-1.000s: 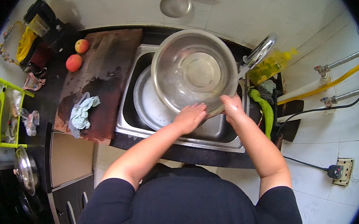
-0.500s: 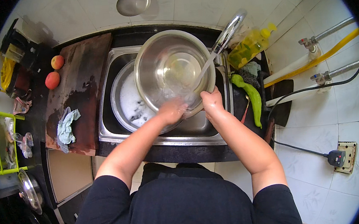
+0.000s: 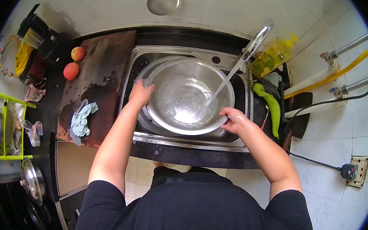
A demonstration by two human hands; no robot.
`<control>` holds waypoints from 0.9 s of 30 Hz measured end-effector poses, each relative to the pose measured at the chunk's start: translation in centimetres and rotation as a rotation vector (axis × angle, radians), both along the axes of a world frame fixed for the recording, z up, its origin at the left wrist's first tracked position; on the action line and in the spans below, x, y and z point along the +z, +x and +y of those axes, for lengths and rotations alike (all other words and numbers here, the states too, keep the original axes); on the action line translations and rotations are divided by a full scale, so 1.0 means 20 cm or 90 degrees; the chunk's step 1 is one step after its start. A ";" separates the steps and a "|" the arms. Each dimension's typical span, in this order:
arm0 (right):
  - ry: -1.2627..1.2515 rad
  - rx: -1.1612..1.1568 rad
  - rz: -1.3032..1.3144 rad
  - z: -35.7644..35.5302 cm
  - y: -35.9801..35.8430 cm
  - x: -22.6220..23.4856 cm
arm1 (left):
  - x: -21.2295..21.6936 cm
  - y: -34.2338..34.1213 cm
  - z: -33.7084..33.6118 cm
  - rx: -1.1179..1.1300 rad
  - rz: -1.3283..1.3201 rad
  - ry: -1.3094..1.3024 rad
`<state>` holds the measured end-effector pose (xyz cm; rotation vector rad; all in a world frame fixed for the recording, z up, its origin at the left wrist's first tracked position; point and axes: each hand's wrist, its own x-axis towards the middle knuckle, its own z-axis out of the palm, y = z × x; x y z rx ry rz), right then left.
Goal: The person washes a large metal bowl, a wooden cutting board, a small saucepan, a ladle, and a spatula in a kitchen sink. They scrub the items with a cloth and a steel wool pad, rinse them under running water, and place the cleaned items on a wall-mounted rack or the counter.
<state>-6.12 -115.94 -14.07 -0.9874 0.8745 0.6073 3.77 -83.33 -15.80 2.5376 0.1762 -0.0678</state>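
Observation:
A steel basin (image 3: 169,96) is held over the sink (image 3: 186,146) and lies nearly level. My left hand (image 3: 140,94) is closed round its left rim. At the lower right rim, my right hand (image 3: 236,121) grips it with the thumb on top. Water from the running faucet (image 3: 259,39) falls into the basin, and some shallow water swirls at its bottom. Beneath it, a second basin (image 3: 149,123) shows only along its left edge; its contents are mostly hidden.
Left of the sink lies a wooden board (image 3: 95,79) with a blue-green cloth (image 3: 82,119) and two reddish fruits (image 3: 71,71). To the right are a long green pepper (image 3: 274,110) and a yellow bottle (image 3: 271,59). A ladle (image 3: 164,3) hangs on the back wall.
The basin has been levelled from a tilt and lowered. My left hand has moved from inside its near edge to its left rim. The foam in the lower basin is now covered.

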 end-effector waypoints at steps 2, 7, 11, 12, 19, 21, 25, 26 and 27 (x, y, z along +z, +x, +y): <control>0.015 0.020 0.028 -0.07 -0.02 -0.06 | 0.17 -0.06 -0.03 0.014 0.145 -0.216; 0.090 0.281 0.031 -0.10 0.04 0.04 | 0.42 -0.13 -0.03 0.103 0.202 -0.536; 0.047 0.085 -0.017 -0.01 0.11 -0.15 | 0.56 -0.23 -0.15 0.089 -0.017 -0.545; 0.056 0.071 -0.040 0.00 0.15 -0.24 | 0.60 -0.26 -0.19 0.028 -0.038 -0.567; 0.103 0.091 -0.074 0.21 0.39 -0.48 | 0.72 -0.39 -0.32 -0.227 -0.170 -0.456; 0.131 0.076 -0.053 0.26 0.45 -0.48 | 0.68 -0.39 -0.30 -0.238 -0.157 -0.421; 0.263 0.076 -0.100 0.29 0.49 -0.43 | 0.70 -0.44 -0.23 -0.242 -0.161 -0.339; 0.238 0.073 -0.106 0.30 0.50 -0.42 | 0.72 -0.46 -0.21 -0.249 -0.174 -0.317; 0.211 0.074 -0.111 0.32 0.48 -0.35 | 0.73 -0.49 -0.20 -0.251 -0.188 -0.296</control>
